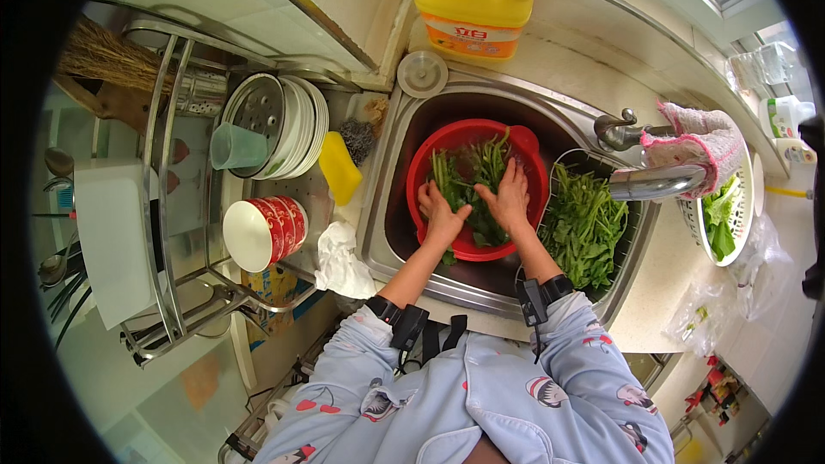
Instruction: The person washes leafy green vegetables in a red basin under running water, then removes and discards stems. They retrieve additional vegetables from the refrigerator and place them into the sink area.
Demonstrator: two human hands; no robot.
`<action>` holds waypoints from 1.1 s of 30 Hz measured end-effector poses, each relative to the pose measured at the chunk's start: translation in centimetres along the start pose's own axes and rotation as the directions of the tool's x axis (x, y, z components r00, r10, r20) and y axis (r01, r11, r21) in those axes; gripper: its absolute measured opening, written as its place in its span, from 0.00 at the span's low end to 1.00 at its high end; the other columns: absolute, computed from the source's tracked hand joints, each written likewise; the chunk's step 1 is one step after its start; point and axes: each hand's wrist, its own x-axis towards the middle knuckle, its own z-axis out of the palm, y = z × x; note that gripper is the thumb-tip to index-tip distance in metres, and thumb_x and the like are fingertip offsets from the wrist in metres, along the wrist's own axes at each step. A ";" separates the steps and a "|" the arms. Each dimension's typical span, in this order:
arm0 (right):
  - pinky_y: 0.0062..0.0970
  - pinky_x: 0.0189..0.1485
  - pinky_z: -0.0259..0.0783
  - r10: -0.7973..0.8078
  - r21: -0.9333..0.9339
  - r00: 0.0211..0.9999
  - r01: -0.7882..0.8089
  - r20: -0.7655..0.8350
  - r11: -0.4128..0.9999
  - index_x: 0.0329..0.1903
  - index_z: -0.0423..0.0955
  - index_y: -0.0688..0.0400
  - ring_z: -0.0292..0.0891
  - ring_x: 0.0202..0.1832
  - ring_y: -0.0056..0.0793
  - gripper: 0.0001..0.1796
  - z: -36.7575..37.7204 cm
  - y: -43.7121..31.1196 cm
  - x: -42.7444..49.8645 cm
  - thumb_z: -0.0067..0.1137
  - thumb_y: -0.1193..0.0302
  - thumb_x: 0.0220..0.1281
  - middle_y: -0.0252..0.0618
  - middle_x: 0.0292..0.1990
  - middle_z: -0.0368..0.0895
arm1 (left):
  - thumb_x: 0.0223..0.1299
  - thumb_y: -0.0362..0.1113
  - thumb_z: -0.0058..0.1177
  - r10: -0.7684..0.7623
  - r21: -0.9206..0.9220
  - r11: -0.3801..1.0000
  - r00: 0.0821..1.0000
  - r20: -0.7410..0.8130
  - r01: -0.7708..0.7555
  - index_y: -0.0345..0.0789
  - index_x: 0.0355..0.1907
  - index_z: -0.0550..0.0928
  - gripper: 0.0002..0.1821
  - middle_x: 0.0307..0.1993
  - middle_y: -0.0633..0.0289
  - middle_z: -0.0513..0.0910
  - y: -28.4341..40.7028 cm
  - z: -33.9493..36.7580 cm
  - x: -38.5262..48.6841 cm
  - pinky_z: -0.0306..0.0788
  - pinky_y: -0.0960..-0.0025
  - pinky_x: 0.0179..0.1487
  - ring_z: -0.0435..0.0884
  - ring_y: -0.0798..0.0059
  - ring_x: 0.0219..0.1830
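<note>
A red plastic basin (428, 143) sits in the stainless-steel sink, with leafy greens (485, 161) and water inside. My left hand (441, 212) is in the basin at the left of these greens, its thumb and fingers apart and touching them. From the right, my right hand (509, 200) lies against the same greens with its palm turned inward. Whether either hand grips any stems is hidden among the leaves. Beside the basin, a wire basket (637, 241) full of more leafy greens (583, 225) stands in the sink's right part.
The metal faucet (657, 182), wrapped in a pink-edged cloth (686, 148), reaches over the basket. Left of the sink (377, 232) are a yellow sponge (340, 167), a steel scourer (356, 140), plates (303, 129) and red-patterned bowls (283, 229). A yellow detergent jug (474, 6) stands behind; a white colander (741, 206) holds greens.
</note>
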 end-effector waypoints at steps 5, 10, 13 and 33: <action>0.64 0.63 0.49 -0.026 -0.465 0.961 0.157 0.276 0.871 0.73 0.36 0.55 0.31 0.73 0.50 0.56 3.2 -1.3 -1.5 0.61 0.49 0.52 0.51 0.72 0.28 | 0.51 0.37 0.57 0.154 0.653 0.609 0.874 0.460 -0.451 0.32 0.70 0.49 0.45 0.72 0.49 0.38 -2.1 0.9 1.1 0.38 0.41 0.70 0.30 0.46 0.73; 0.60 0.66 0.46 0.131 -0.460 0.899 0.085 0.418 0.884 0.73 0.32 0.50 0.29 0.74 0.47 0.51 5.3 -0.6 0.6 0.58 0.57 0.56 0.45 0.73 0.23 | 0.57 0.39 0.48 0.074 0.728 0.417 0.819 0.569 -0.544 0.36 0.67 0.60 0.34 0.73 0.55 0.40 -3.6 2.5 3.6 0.39 0.39 0.69 0.27 0.50 0.73; 0.55 0.63 0.54 0.041 -0.405 0.933 0.116 0.358 0.907 0.71 0.46 0.51 0.40 0.71 0.50 0.43 4.1 -0.5 0.2 0.57 0.63 0.55 0.48 0.71 0.37 | 0.53 0.33 0.52 0.069 0.654 0.547 0.807 0.587 -0.523 0.36 0.66 0.62 0.35 0.72 0.54 0.43 -3.5 2.3 3.5 0.45 0.42 0.69 0.31 0.51 0.74; 0.32 0.71 0.40 -0.091 0.877 0.914 -0.345 0.395 0.334 0.72 0.40 0.60 0.36 0.74 0.36 0.44 2.7 -2.3 -0.4 0.35 0.41 0.66 0.42 0.73 0.39 | 0.51 0.37 0.66 -0.048 -0.694 0.698 0.979 0.199 0.176 0.36 0.65 0.58 0.41 0.60 0.59 0.68 -0.4 2.2 3.7 0.60 0.64 0.63 0.64 0.69 0.63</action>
